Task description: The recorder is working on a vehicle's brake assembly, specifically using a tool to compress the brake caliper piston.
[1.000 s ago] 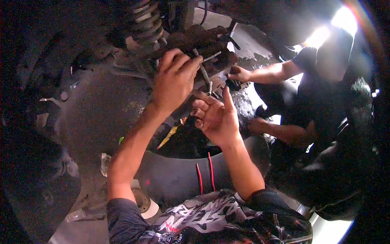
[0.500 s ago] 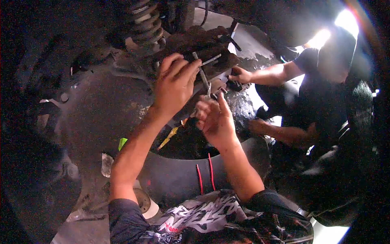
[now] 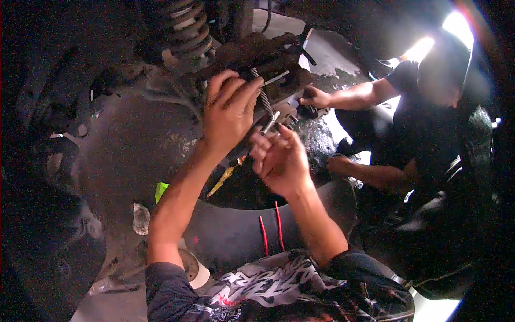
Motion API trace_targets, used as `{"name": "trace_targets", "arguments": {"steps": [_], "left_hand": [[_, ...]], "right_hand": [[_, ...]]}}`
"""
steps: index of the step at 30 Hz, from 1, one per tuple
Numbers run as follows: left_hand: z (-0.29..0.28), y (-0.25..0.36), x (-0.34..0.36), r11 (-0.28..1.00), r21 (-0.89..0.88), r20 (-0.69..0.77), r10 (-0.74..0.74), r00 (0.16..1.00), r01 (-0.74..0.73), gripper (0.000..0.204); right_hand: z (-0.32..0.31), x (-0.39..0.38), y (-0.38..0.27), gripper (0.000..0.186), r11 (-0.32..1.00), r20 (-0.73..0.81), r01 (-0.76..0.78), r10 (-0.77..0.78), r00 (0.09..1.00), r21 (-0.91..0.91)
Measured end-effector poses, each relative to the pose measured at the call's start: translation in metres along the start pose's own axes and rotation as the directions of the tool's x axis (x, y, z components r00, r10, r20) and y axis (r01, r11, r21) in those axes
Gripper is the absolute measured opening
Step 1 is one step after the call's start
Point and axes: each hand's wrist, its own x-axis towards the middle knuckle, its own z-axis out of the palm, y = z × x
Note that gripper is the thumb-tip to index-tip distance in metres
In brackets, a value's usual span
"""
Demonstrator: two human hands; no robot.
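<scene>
My left hand (image 3: 229, 115) is closed at the upper part of a threaded-screw tool (image 3: 265, 102), perhaps a clamp or puller, its fingertips at a thin metal bar beside the screw. The screw slants down toward a silvery cross handle (image 3: 271, 123) at its lower end. Just below that handle is my right hand (image 3: 281, 161), palm up with fingers loosely curled and apart, somewhat blurred; it does not appear to grip the handle. A dark, rusty metal car part (image 3: 241, 56) lies behind the tool, and what the tool's far end bears on is hidden.
A coil spring (image 3: 190, 29) stands at the upper left. On the right, a co-worker (image 3: 429, 123) crouches with one hand (image 3: 316, 98) near a dark part. A yellow strip (image 3: 221, 181) lies below my hands; a roll of tape (image 3: 194, 268) is by my left elbow.
The cross handle has turned and now points down to the left. My right hand has shifted slightly down and left from it; my left hand has barely moved.
</scene>
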Motion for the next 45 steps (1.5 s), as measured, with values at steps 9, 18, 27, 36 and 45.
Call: {"name": "trace_targets", "arguments": {"steps": [9,18,27,36,45], "left_hand": [[0.008,0.006,0.01,0.997,-0.045,-0.008,-0.068,0.998,0.068,0.023],[0.01,0.004,0.008,1.0,-0.02,0.002,-0.022,1.0,0.022,0.022],[0.005,0.004,0.004,0.998,-0.049,0.0,-0.043,0.999,0.043,0.021],[0.0,0.004,0.011,0.994,-0.084,0.074,-0.063,0.995,0.069,0.022],[-0.029,-0.046,0.051,0.966,-0.2,0.356,-0.086,0.931,0.166,0.043]], "right_hand": [[0.004,0.016,-0.002,0.026,-0.121,0.451,0.663,-0.819,0.353,-0.739],[-0.006,0.011,-0.005,0.03,0.935,0.176,0.234,-0.192,0.965,-0.265],[-0.008,-0.005,0.005,0.041,0.987,0.046,0.125,-0.121,0.992,-0.099],[0.011,0.012,-0.012,0.027,0.972,0.237,-0.086,0.032,0.971,0.219],[0.037,-0.01,-0.012,0.024,0.954,0.161,-0.109,0.066,0.985,0.278]]}}
